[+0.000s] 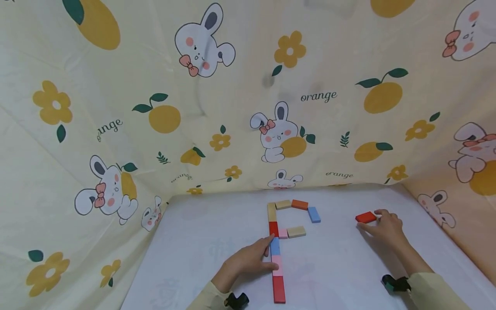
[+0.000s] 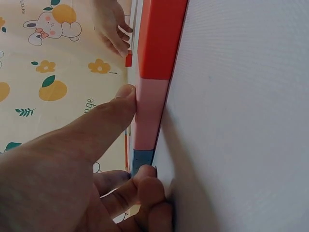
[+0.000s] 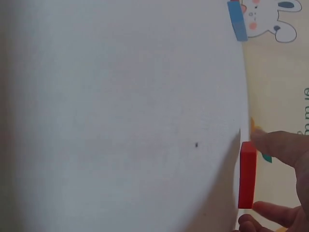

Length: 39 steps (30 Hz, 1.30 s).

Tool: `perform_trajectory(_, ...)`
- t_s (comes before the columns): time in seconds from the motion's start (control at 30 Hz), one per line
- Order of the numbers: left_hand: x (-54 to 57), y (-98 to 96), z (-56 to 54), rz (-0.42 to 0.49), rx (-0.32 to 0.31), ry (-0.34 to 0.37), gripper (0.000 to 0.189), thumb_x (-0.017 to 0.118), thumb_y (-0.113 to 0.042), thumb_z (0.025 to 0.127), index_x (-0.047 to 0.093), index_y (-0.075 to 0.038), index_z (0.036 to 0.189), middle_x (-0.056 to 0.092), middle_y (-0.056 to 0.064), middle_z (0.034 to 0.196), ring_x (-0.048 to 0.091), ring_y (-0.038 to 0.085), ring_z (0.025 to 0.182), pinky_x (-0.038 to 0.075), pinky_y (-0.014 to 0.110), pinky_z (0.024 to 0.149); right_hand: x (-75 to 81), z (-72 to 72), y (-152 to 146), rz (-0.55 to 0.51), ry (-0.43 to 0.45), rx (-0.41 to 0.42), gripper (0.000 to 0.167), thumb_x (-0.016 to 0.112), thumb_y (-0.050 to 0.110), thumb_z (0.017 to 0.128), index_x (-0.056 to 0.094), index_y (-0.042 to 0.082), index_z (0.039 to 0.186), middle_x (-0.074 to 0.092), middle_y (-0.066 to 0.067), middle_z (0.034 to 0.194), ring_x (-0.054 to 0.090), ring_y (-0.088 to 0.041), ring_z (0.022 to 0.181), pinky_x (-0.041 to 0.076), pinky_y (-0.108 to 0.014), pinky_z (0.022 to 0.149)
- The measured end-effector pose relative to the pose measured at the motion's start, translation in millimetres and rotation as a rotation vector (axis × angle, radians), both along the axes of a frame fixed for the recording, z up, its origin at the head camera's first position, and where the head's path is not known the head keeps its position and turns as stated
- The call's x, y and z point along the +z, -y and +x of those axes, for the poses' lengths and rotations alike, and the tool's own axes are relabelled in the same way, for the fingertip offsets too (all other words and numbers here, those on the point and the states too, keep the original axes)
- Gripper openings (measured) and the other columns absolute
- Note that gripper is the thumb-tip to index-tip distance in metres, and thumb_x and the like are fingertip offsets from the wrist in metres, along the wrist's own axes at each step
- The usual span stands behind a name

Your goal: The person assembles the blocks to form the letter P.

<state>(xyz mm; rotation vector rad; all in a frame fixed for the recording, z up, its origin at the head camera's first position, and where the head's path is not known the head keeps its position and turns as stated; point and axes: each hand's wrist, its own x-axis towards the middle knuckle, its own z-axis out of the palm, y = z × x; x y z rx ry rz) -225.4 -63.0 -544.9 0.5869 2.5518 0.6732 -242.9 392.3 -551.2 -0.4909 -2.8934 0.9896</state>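
Observation:
My left hand (image 1: 248, 260) rests against a straight column of flat wooden blocks, with its index fingertip at the red block (image 1: 273, 229) and its thumb against the pink block (image 1: 277, 266). A blue block (image 1: 275, 246) sits between those two. The column's near end is another red block (image 1: 278, 289), its far end a tan block (image 1: 272, 212). Over at the right, my right hand (image 1: 389, 228) pinches a loose red block (image 3: 247, 176) between thumb and fingers, close over the white surface.
From the column's far end, a tan block (image 1: 283, 204), an orange block (image 1: 300, 204) and a blue block (image 1: 314, 214) curve right. Lower, a small pink block (image 1: 283, 233) and a tan block (image 1: 296, 231) branch off. Patterned cloth (image 1: 232, 107) walls the back and sides.

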Motion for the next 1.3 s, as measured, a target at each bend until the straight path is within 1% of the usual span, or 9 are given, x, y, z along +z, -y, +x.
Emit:
perform_trajectory(0.27,2.8,-0.1,0.1,-0.002,0.003,-0.006,0.097,0.084,-0.054,0.089,0.036,-0.024,0.168,0.049,0.002,0.163,0.054,0.020,0.135,0.048,0.049,0.116,-1.5,-3.3,1,-0.008,0.024,-0.028,0.088,0.085,0.034,0.090,0.037,-0.022,0.138,0.042,-0.041,0.121,0.036,-0.056,0.116,0.052,-0.061,0.088)
perform_trajectory(0.37,2.2,-0.3,-0.2,-0.001,0.002,-0.008,0.098,0.084,-0.055,0.089,0.036,-0.024,0.169,0.050,0.001,0.162,0.055,0.019,0.132,0.048,0.049,0.115,-1.2,-3.7,0,0.000,0.023,-0.034,0.087,0.085,0.034,0.090,0.038,-0.022,0.137,0.043,-0.040,0.120,0.038,-0.055,0.114,0.053,-0.059,0.086)
perform_trajectory(0.5,0.2,-0.8,-1.2,0.001,0.000,-0.001,0.098,0.084,-0.056,0.089,0.036,-0.025,0.169,0.050,0.001,0.162,0.055,0.018,0.131,0.048,0.048,0.115,0.6,-2.5,0,0.007,0.024,-0.022,0.085,0.084,0.033,0.090,0.039,-0.023,0.135,0.044,-0.041,0.118,0.039,-0.054,0.112,0.053,-0.058,0.084)
perform_trajectory(0.6,-1.5,-0.5,-1.3,0.000,0.000,0.009,0.098,0.084,-0.055,0.089,0.036,-0.024,0.168,0.049,0.001,0.163,0.054,0.019,0.136,0.048,0.048,0.115,1.4,-0.9,3,-0.010,0.025,-0.005,0.083,0.084,0.031,0.090,0.039,-0.024,0.134,0.046,-0.041,0.118,0.041,-0.054,0.111,0.054,-0.057,0.084)
perform_trajectory(0.77,-3.1,0.8,-2.1,-0.004,-0.004,0.006,0.098,0.084,-0.056,0.089,0.036,-0.025,0.169,0.049,0.000,0.164,0.054,0.018,0.138,0.047,0.048,0.116,2.1,-1.4,11,-0.052,-0.008,-0.001,0.083,0.085,0.031,0.091,0.040,-0.022,0.136,0.050,-0.036,0.114,0.046,-0.049,0.107,0.056,-0.046,0.078)
perform_trajectory(0.9,-3.4,1.6,-2.8,-0.008,-0.008,-0.003,0.098,0.083,-0.058,0.089,0.036,-0.025,0.169,0.048,0.000,0.164,0.054,0.018,0.138,0.048,0.047,0.116,3.1,-0.7,20,-0.091,-0.043,0.040,0.080,0.084,0.031,0.093,0.041,-0.020,0.137,0.053,-0.031,0.112,0.051,-0.043,0.103,0.052,-0.036,0.074)
perform_trajectory(0.97,-3.1,1.8,-2.8,-0.009,-0.009,-0.003,0.098,0.083,-0.058,0.089,0.036,-0.025,0.168,0.048,0.000,0.164,0.053,0.018,0.140,0.048,0.047,0.116,4.4,0.4,27,-0.106,-0.058,0.066,0.079,0.085,0.030,0.093,0.042,-0.019,0.135,0.054,-0.029,0.111,0.052,-0.041,0.101,0.051,-0.035,0.074)
perform_trajectory(1.17,-2.5,1.5,-2.6,-0.011,-0.010,-0.013,0.098,0.084,-0.057,0.089,0.037,-0.025,0.168,0.050,0.000,0.161,0.055,0.016,0.129,0.049,0.046,0.114,4.2,1.6,50,-0.098,-0.108,0.144,0.077,0.089,0.030,0.089,0.046,-0.018,0.130,0.056,-0.027,0.107,0.053,-0.037,0.098,0.049,-0.033,0.072)
perform_trajectory(1.3,-2.1,1.3,-1.7,0.001,-0.014,-0.015,0.098,0.084,-0.055,0.089,0.036,-0.023,0.169,0.051,0.001,0.161,0.055,0.016,0.126,0.049,0.047,0.114,5.6,2.4,64,-0.106,-0.097,0.171,0.076,0.091,0.030,0.088,0.048,-0.016,0.129,0.057,-0.025,0.107,0.054,-0.035,0.098,0.050,-0.033,0.072)
